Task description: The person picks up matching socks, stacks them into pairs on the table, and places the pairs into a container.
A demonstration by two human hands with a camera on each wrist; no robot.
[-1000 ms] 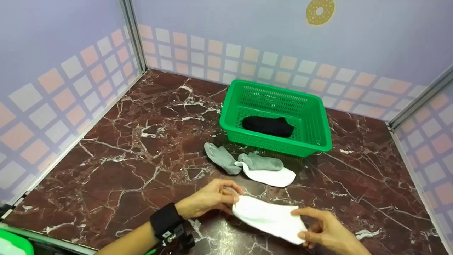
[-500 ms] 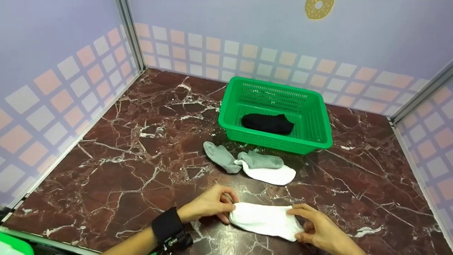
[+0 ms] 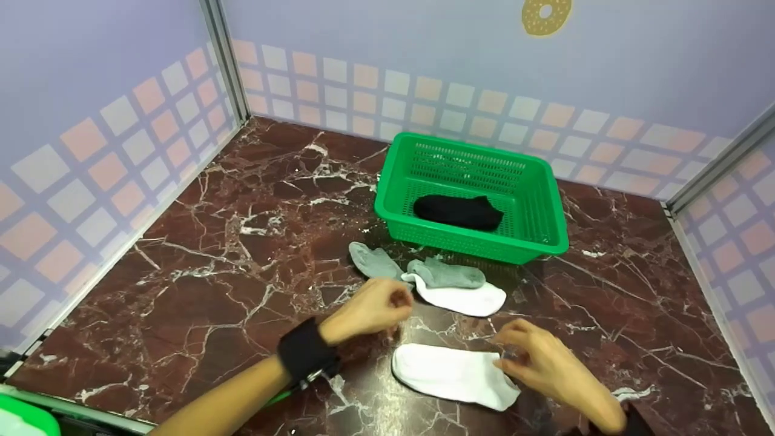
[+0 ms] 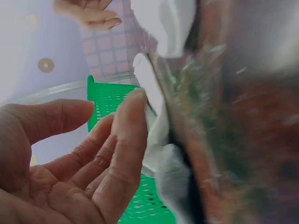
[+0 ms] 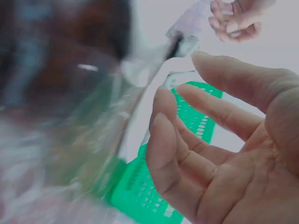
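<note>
I see the left hand [image 3: 370, 307] and right hand [image 3: 542, 357] have released the near white sock [image 3: 445, 372] (fingers [image 4: 125, 149] loosely bent, empty), leaving it flat on the worktop [image 3: 260, 339].

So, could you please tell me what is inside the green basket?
In the green basket, a black sock lies on the perforated floor. Whatever may be beneath the sock is covered and cannot be seen.

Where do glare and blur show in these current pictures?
Head view: bright glare on the tabletop by the nearest white sock; left wrist view: tabletop smeared at right, left hand clearer; right wrist view: heavy blur across the left side, right hand clearer, upper right washed out pale.
</note>
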